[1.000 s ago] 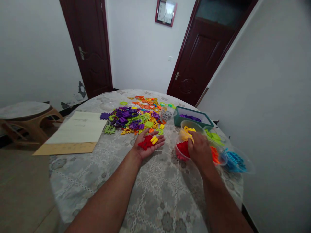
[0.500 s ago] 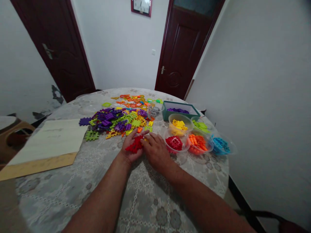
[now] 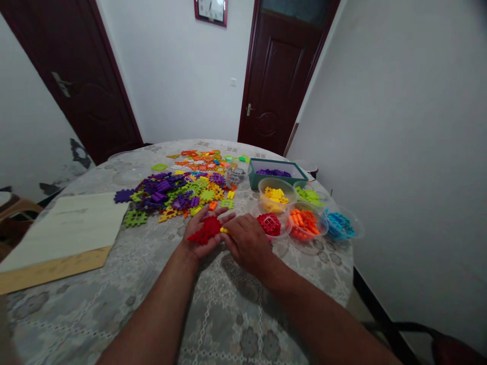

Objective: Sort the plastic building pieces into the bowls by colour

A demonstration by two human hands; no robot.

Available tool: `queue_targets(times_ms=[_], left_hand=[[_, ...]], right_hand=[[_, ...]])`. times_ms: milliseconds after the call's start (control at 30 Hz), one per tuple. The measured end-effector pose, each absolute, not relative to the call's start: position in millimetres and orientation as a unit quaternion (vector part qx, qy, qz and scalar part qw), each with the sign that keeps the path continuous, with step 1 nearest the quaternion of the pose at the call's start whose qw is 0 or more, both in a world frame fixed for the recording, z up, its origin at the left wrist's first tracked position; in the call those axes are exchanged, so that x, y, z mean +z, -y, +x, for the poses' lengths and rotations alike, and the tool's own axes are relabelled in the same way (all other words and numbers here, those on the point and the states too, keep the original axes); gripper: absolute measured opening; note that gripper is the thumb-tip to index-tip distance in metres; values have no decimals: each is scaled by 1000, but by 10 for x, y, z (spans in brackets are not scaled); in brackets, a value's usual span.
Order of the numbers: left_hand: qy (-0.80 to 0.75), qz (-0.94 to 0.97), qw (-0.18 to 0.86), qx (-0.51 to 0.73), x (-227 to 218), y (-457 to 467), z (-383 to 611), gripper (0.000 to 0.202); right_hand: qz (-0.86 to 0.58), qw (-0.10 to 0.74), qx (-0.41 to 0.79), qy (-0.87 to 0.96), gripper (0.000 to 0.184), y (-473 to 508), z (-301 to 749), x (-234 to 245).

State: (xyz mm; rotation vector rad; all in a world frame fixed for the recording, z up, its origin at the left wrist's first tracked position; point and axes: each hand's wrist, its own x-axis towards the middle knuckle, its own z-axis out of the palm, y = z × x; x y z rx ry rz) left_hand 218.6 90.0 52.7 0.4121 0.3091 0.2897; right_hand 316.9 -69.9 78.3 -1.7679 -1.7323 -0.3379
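My left hand (image 3: 195,234) is turned palm up with its fingers outstretched, and red plastic building pieces (image 3: 206,230) lie in the palm. Close against it on the right, my right hand (image 3: 247,242) pinches a small yellow building piece (image 3: 224,230), whose end pokes out past the fingertips. Just right of my right hand stands a clear bowl of red building pieces (image 3: 269,224). Beyond my left hand spreads a mixed heap of purple, green and yellow building pieces (image 3: 175,191). Fingers of my right hand are partly hidden behind its back.
Clear bowls hold yellow pieces (image 3: 276,195), orange pieces (image 3: 304,222), green pieces (image 3: 309,196) and blue pieces (image 3: 340,224). A teal-edged box (image 3: 258,180) of purple pieces stands behind them. Paper sheets (image 3: 68,223) lie on the left of the cloth-covered table (image 3: 224,314).
My right hand has drawn slightly back from the left palm, and the yellow piece shows more at its fingertips. More of the red pieces is visible. The view has shifted a little to the right.
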Motion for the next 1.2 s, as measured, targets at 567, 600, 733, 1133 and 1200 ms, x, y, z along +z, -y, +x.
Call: queue_targets(times_ms=[567,600,733,1133,1200], left_hand=[[-169,220,950,145,562,-886,2177,35],[-176,221,948,146,568,-883,2178,35],[-190,220,945,149,580,-877,2175,35],[-194,223,941,164,537,-877,2175,32],[-198,221,940,165,541,-874,2175,32]], right_hand=[[-837,335,-170,397,39,1048,4379,972],[-851,297,-144,409,36,1094,4349,985],[-886,158,-49,434,32,1232,4189,1073],[-849,200,-68,485,20,1131,4142,926],[-850,188,-78,485,22,1135,4148,921]])
